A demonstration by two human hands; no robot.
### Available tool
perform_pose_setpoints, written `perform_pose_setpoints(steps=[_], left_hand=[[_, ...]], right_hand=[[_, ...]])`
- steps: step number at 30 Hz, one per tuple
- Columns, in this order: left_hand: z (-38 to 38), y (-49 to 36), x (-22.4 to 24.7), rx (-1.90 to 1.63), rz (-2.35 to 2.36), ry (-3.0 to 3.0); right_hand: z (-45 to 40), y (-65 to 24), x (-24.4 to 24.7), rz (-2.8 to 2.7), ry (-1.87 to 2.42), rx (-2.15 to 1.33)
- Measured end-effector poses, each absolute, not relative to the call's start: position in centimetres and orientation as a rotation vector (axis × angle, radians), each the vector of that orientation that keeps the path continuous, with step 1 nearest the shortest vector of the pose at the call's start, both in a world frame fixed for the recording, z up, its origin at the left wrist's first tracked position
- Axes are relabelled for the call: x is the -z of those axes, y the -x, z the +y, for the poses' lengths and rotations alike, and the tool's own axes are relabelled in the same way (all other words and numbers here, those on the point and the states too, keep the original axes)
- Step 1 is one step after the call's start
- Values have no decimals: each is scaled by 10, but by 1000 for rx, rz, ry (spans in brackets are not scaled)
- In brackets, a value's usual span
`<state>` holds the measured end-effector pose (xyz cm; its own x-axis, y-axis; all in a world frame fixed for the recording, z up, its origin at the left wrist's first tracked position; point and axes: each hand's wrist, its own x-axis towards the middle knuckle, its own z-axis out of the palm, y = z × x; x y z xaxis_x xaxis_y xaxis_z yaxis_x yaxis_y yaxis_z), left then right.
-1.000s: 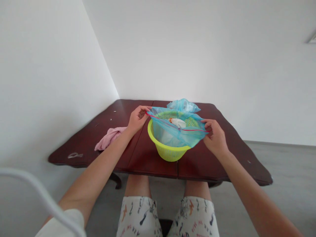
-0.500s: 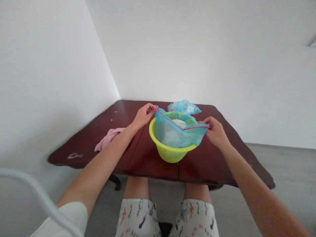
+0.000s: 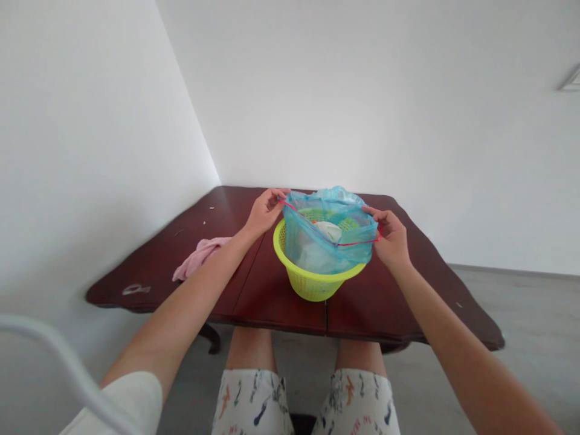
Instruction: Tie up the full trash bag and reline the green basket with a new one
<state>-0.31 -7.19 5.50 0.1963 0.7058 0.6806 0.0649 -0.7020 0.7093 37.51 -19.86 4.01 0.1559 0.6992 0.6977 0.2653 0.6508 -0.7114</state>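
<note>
Blue plastic bag (image 3: 328,238) held open between my hands over one lime-green plastic basket (image 3: 308,284), which sits mid-desk, with the bag's mouth stretched left to right across the basket's top. My left hand (image 3: 265,212) pinches the bag's left corner, fingers nearly closed on the plastic beside the thin red strip (image 3: 357,243) that runs along its edge. My right hand (image 3: 392,238) grips the right corner the same way, fingers half curled, not fully shut. Neither hand is clearly nearer: the bag spans the gap, and each hand sits at one end, just beside the basket's rim. Counted: two hands, one bag, one basket, one white object (image 3: 327,231) inside behind the blue film, and one pink cloth (image 3: 199,257) lying well left on the dark red wooden desk (image 3: 272,314)
</note>
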Motion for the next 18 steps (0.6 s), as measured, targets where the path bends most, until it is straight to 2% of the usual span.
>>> perform_pose_setpoints(steps=[4, 9, 18], left_hand=[[-96, 24, -69, -1539, 719, -2154], [-129, 64, -95, -1347, 815, -2518], [-179, 109, -133, -1096, 980, -2393]], right_hand=[[-222, -379, -44, -1532, 858, -234], [-261, -398, -46, -1659, 900, -129], [-306, -411, -72, -1414, 1047, 268]])
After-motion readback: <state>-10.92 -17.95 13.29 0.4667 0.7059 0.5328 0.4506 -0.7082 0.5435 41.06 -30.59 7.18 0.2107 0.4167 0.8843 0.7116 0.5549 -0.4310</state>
